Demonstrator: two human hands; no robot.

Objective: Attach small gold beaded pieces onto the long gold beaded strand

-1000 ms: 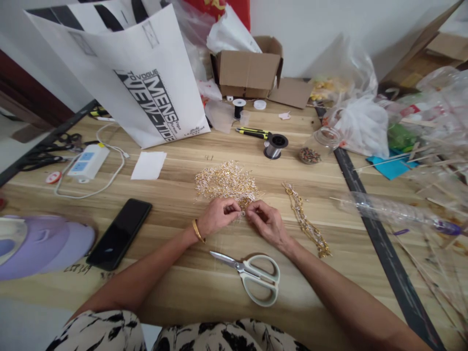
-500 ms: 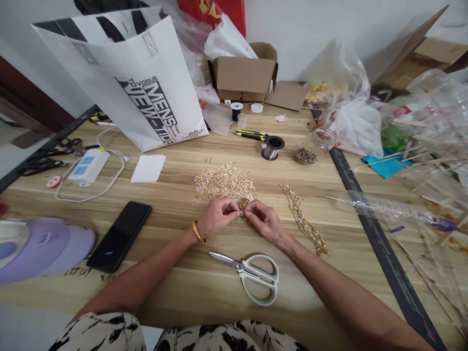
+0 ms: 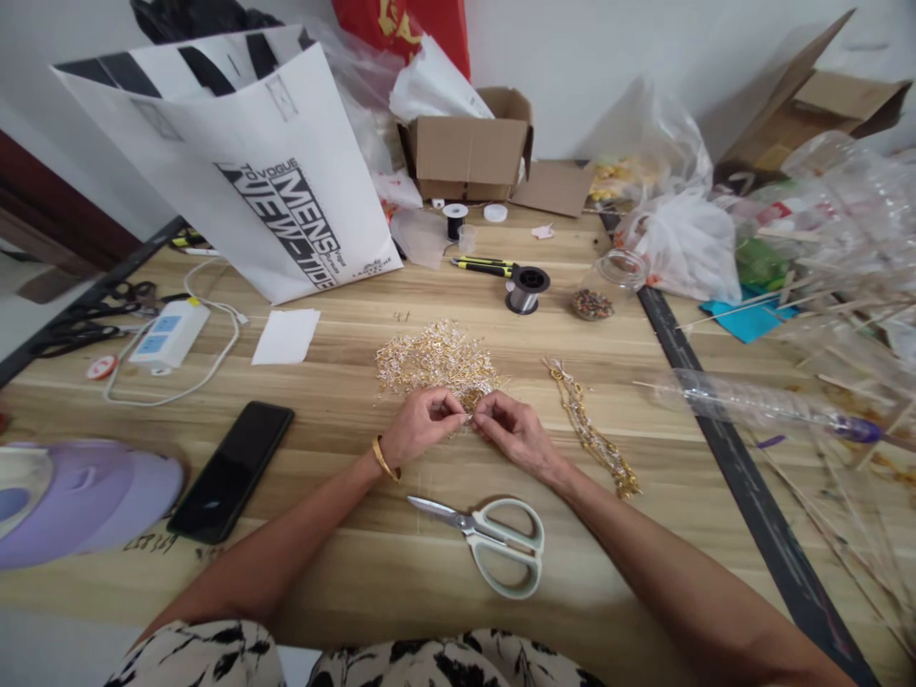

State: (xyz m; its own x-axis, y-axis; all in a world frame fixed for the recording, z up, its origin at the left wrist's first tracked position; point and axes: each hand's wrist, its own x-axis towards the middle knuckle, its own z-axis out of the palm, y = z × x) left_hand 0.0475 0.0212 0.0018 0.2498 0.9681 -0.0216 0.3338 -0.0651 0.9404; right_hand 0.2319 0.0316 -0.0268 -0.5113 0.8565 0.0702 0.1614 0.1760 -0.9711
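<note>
My left hand point(image 3: 424, 426) and my right hand point(image 3: 516, 431) meet fingertip to fingertip over the wooden table. Both are closed in a pinch on a tiny silvery piece between them, too small to name. Just beyond them lies a loose heap of gold and silver beaded pieces point(image 3: 436, 355). To the right of my right hand, a bundle of gold and silver beaded strands point(image 3: 591, 429) is stretched out on the wood. A pair of scissors with pale handles point(image 3: 493, 539) rests below my hands, blades pointing left.
Left are a black phone point(image 3: 233, 469), a purple device point(image 3: 100, 496), a power strip point(image 3: 170, 334) and white paper point(image 3: 286, 336). Behind stand a wire spool point(image 3: 528, 290), a cutter knife point(image 3: 483, 265), a jar of beads point(image 3: 593, 303), a paper bag point(image 3: 250, 172) and a cardboard box point(image 3: 468, 151).
The view has shifted slightly, so the far objects sit a little further left and lower. My hands keep their pinch, fingertips still together at nearly the same place.
</note>
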